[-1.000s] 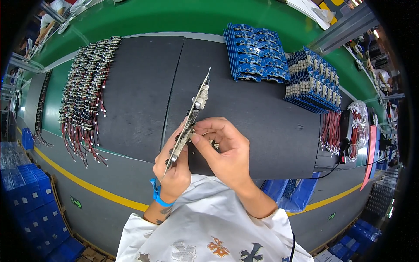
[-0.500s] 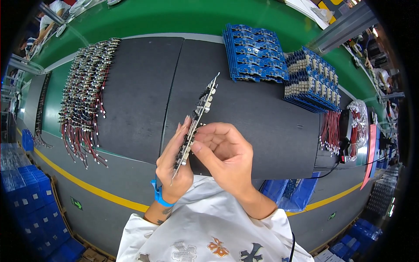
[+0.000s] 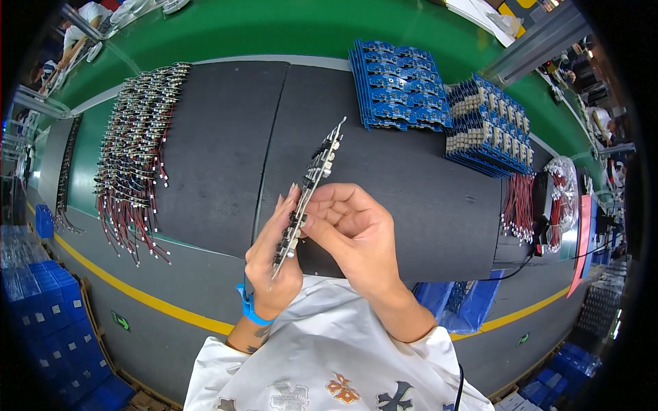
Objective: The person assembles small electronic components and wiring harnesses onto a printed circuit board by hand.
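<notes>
Left hand: my left hand [image 3: 273, 266], just below centre frame, is curled closed round the lower part of the circuit board [image 3: 313, 179].
Right hand: my right hand [image 3: 363, 240] is half curled at the board's right face, thumb and forefinger nearly together — I cannot tell whether they pinch a small part.
Circuit board: mid-frame, near edge-on to the view, tilted with its top leaning right, over the black mat [image 3: 439, 198].
Around: blue board stacks [image 3: 401, 85] at upper right, red wires [image 3: 519, 205] at right, rows of wired boards [image 3: 137, 137] at left.
Slip risk: only the lower part is gripped, so a hard push from my right thumb could twist the board or loosen it.
Damage risk: pressing off-line could bend a component, I judge, since the parts stand so close together.
Hidden: my left fingers and palm block much of the left face; the right fingertips' contact is too small to read.
Cut off: a co-worker [image 3: 77, 33] at upper left shows only in part — blurred near the rim.
</notes>
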Available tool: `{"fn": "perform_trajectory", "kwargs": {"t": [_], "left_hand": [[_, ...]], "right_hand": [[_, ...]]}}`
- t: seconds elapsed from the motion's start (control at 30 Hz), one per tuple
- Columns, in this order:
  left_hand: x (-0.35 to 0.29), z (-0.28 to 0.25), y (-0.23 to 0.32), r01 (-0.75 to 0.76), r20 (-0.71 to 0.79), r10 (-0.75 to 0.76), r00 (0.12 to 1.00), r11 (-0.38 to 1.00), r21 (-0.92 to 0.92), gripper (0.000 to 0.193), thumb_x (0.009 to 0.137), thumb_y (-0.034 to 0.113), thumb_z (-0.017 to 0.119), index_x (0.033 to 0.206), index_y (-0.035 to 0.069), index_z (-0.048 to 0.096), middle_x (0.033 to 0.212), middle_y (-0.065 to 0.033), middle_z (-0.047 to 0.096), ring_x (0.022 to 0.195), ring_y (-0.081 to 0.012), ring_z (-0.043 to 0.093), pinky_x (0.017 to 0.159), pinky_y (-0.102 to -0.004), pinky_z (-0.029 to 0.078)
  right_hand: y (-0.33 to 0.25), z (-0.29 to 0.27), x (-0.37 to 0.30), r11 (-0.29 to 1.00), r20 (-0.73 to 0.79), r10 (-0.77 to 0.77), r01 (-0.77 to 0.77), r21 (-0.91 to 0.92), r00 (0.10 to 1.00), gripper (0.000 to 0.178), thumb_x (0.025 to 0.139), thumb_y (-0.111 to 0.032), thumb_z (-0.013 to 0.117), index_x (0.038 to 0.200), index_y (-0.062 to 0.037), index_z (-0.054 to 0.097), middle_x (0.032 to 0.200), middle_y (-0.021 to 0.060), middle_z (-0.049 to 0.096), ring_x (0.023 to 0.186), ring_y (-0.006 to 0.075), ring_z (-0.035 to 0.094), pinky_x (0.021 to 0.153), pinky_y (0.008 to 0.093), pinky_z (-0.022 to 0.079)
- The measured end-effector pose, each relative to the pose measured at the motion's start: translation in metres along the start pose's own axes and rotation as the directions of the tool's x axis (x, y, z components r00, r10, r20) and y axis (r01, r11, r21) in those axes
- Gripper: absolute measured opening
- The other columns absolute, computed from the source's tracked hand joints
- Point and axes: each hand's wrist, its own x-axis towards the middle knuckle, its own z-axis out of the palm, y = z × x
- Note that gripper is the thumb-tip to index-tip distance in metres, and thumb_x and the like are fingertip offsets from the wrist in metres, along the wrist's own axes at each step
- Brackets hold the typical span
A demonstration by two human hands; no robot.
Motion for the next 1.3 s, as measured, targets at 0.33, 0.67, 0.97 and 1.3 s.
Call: {"fn": "perform_trajectory", "kwargs": {"t": [0.33,0.67,0.97,1.3], "left_hand": [[0.007,0.001,-0.001,-0.042,-0.008,0.043,0.999,0.995,0.087,0.044,0.072,-0.016,0.040,0.113,-0.009,0.051,0.115,-0.0257,0.053,0.113,-0.0386,0.048,0.098,-0.0476,0.035],[0.008,0.000,-0.004,-0.080,0.019,0.078,0.997,0.992,0.102,0.050,0.068,-0.018,0.039,0.116,-0.007,0.050,0.116,-0.0242,0.054,0.114,-0.0389,0.047,0.099,-0.0496,0.033],[0.014,0.002,-0.001,-0.131,0.014,0.131,0.991,0.966,0.223,0.038,0.077,-0.016,0.044,0.113,-0.007,0.053,0.115,-0.0227,0.055,0.105,-0.0319,0.056,0.088,-0.0361,0.045],[0.014,0.001,-0.006,-0.164,0.015,0.164,0.986,0.967,0.193,0.037,0.077,-0.016,0.046,0.113,-0.007,0.053,0.114,-0.0233,0.056,0.106,-0.0332,0.055,0.088,-0.0374,0.044]], "right_hand": [[0.002,-0.001,-0.001,0.986,-0.049,-0.116,0.109,-0.127,0.992,0.019,0.079,0.007,0.060,0.097,0.0065,0.053,0.088,0.0113,0.062,0.081,0.0128,0.062,0.074,0.0232,0.051],[-0.006,-0.003,-0.002,0.996,0.075,-0.084,0.080,0.046,0.994,0.023,0.081,0.003,0.059,0.102,0.0050,0.051,0.093,0.0115,0.061,0.087,0.0137,0.061,0.077,0.0247,0.050],[-0.009,-0.011,0.002,0.994,0.146,0.027,-0.042,0.101,0.989,0.021,0.083,0.000,0.059,0.103,0.0033,0.051,0.091,0.0092,0.061,0.077,0.0109,0.059,0.067,0.0228,0.048],[-0.011,-0.007,0.006,0.998,0.058,-0.057,0.057,0.014,0.997,0.021,0.082,0.002,0.059,0.102,0.0047,0.051,0.092,0.0111,0.062,0.084,0.0129,0.061,0.072,0.0224,0.050]]}}
